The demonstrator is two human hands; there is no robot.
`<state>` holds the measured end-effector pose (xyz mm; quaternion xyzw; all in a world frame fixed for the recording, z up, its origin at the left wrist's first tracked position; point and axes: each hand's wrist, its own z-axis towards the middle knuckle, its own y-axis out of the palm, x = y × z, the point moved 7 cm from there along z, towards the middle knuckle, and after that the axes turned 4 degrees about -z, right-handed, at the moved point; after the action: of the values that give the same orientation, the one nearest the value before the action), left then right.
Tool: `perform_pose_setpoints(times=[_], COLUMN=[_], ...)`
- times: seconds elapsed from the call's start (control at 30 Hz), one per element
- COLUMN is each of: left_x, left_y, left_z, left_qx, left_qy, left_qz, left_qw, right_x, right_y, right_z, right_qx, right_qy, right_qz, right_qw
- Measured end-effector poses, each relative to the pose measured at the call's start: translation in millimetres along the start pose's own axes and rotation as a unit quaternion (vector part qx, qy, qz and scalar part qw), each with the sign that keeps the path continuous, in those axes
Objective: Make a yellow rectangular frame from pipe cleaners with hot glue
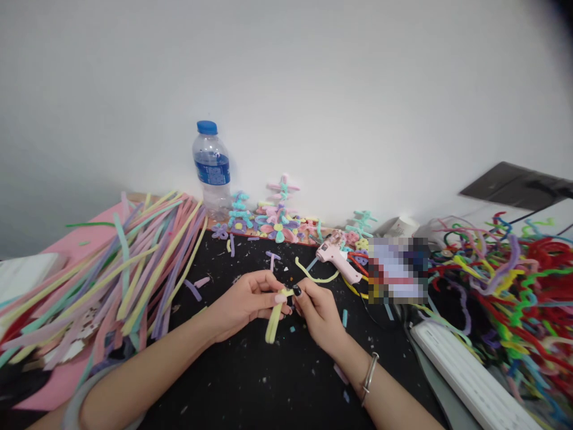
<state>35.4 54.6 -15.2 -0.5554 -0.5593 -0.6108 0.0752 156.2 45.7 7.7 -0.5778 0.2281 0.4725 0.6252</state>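
The left hand [245, 300] is pinching a folded yellow fuzzy strip [273, 325] between its thumb and its fingers, which are curling and are nearly closing together. The right hand [320, 312] is also making a tight pinch: its thumb, with a dark nail, is pressing at the upper end of the same strip, and its other fingers are bending inward. The yellow strip is hanging between the two hands, over the middle of the black table [250, 382], and its folded loop is pointing toward the near edge. A metal bracelet [369, 373] is circling the right forearm.

Beyond the hands, a curved yellow strip [320, 279] is lying on the table, and just beside it a pink glue gun [339, 261] is resting closer to the far edge. Along this far edge, many small fuzzy flowers [278, 230] are sitting close together, and a plastic bottle [211, 170] with a blue cap is standing near them, toward the far left corner. At the left edge, a big heap of pastel strips [134, 263] is spreading over a pink sheet [85, 236]. At the right edge, a tangle of bright strips [532, 298] is lying. Between it and the glue gun, coarse squares are hiding something, and I cannot tell what.
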Motion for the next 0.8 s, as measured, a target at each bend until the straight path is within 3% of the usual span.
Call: perform_pose_setpoints(times=[0.13, 0.37, 0.5, 0.6, 0.7, 0.8], left_x=[1, 11, 18, 23, 27, 26], left_y=[-1.0, -6.6, -6.4, -2.9, 1.6, 0.6], left_z=[2, 6, 3, -1, -5, -5], left_qx=[0.009, 0.052, 0.067, 0.080, 0.087, 0.088], left_qy=[0.005, 0.077, 0.123, 0.152, 0.174, 0.175], left_qz=[0.048, 0.164, 0.224, 0.308, 0.380, 0.362], left_qw=[0.999, 0.982, 0.965, 0.936, 0.904, 0.911], right_x=[4, 7, -4, -11, -13, -16], right_y=[-2, 3, -4, -4, -2, -2], right_z=[0, 0, 1, 1, 1, 0], right_qx=[0.009, -0.016, 0.024, 0.030, 0.020, 0.020], right_qy=[0.016, 0.041, 0.000, -0.021, -0.020, -0.027], right_qz=[0.020, 0.069, -0.010, -0.095, -0.091, -0.059], right_qw=[1.000, 0.997, 1.000, 0.995, 0.995, 0.998])
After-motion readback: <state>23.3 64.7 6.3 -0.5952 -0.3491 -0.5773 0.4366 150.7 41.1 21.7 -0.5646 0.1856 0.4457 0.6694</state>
